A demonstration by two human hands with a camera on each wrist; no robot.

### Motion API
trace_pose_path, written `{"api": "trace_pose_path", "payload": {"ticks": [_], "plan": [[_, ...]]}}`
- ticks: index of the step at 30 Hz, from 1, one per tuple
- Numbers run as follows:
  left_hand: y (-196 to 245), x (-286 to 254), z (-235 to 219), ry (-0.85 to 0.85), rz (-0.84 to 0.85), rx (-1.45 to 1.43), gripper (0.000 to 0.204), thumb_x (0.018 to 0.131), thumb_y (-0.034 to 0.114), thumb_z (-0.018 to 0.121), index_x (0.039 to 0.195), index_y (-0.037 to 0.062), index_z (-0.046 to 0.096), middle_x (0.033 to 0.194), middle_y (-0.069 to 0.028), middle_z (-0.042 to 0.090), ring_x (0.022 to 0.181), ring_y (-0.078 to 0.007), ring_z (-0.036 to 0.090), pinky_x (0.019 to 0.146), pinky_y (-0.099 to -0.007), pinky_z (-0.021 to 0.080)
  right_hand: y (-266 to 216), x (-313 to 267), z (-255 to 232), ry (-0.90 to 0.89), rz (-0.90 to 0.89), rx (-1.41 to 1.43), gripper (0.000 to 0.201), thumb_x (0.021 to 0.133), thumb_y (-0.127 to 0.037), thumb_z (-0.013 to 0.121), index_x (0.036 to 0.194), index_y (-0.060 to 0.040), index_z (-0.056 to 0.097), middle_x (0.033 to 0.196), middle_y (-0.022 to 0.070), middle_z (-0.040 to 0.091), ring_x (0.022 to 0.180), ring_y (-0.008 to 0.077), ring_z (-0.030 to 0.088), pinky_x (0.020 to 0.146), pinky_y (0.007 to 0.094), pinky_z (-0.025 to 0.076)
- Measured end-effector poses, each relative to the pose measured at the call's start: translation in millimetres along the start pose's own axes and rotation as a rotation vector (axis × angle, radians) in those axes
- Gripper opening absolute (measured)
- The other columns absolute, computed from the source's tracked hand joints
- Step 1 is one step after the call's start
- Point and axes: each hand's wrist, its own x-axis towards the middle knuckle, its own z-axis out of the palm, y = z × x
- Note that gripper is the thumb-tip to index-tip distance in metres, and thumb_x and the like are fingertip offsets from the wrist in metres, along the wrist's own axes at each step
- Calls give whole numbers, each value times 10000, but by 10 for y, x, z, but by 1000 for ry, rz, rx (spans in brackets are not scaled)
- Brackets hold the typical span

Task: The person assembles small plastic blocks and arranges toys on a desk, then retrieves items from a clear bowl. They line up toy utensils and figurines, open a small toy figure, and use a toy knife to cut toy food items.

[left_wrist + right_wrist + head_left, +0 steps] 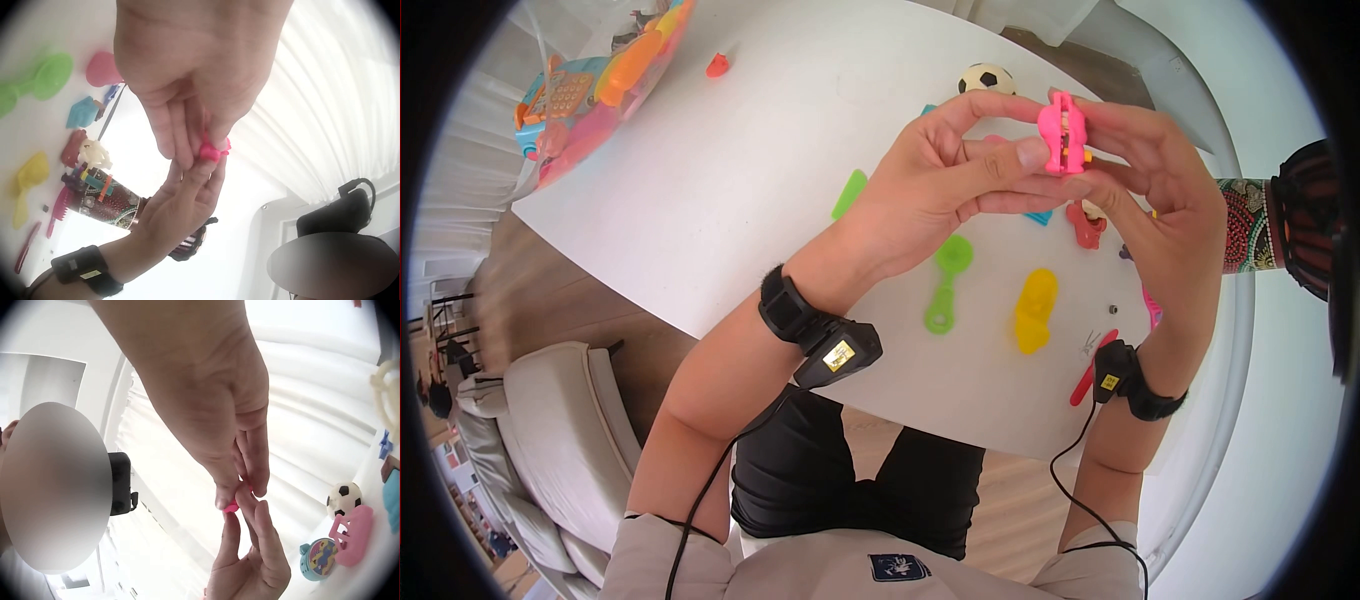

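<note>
Raised above the table, a small hot-pink plastic toy piece (pixel 1057 135) with a yellow peg at its side is held between both hands. My left hand (pixel 940 175) pinches its left side, thumb in front and index finger near the top. From the other side my right hand (pixel 1175 175) grips it with thumb and fingertips. An open slot with parts inside runs down the middle of the toy. In the left wrist view the pink piece (pixel 214 150) shows between the fingertips; in the right wrist view fingers mostly hide it.
On the white table (pixel 660 190) lie a green spoon-like toy (pixel 946 285), a yellow toy (pixel 1035 310), a red stick (pixel 1094 368) and small metal bits. A soccer ball (pixel 986 79) sits farther back. A clear bag of toys (pixel 605 90) stands at the far left.
</note>
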Motion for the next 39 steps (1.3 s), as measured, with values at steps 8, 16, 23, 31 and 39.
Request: {"api": "trace_pose_path", "payload": {"ticks": [8, 16, 23, 31, 39], "plan": [[18, -4, -13, -17, 15, 22, 347, 1093, 179, 580, 1412, 61, 515, 1228, -206, 729, 1167, -339, 722, 1048, -446, 584, -93, -11, 14, 12, 32, -79, 402, 942, 119, 640, 1333, 71, 557, 1354, 174, 667, 1220, 250, 684, 998, 356, 581], [7, 7, -53, -77, -2, -102, 370, 1099, 222, 570, 1422, 51, 510, 1286, -216, 702, 1211, -313, 703, 1077, -418, 567, -76, -1, 78, 61, 114, 17, 394, 974, 105, 622, 1360, 75, 551, 1327, 169, 676, 1204, 220, 682, 1040, 316, 532], [9, 13, -70, -56, 0, -116, 343, 1091, 192, 587, 1400, 58, 525, 1278, -211, 707, 1192, -305, 714, 1059, -414, 576, -78, 11, 129, 62, 107, -50, 387, 984, 100, 613, 1365, 75, 548, 1344, 165, 667, 1219, 225, 674, 1021, 328, 548], [5, 9, -70, -3, -3, -30, 311, 1058, 133, 640, 1353, 49, 590, 1266, -188, 713, 1174, -319, 719, 1058, -444, 577, -63, 6, 134, 131, 21, -19, 358, 925, 8, 740, 1274, -8, 662, 1168, 69, 763, 1027, 195, 761, 841, 288, 614], [-24, 13, -62, -6, -13, -17, 342, 1064, 117, 622, 1388, 15, 583, 1287, -182, 698, 1207, -300, 697, 1102, -455, 551, -68, 17, 57, 50, -44, -169, 370, 898, 86, 727, 1255, 47, 637, 1296, 141, 723, 1068, 217, 752, 921, 314, 598]]}}
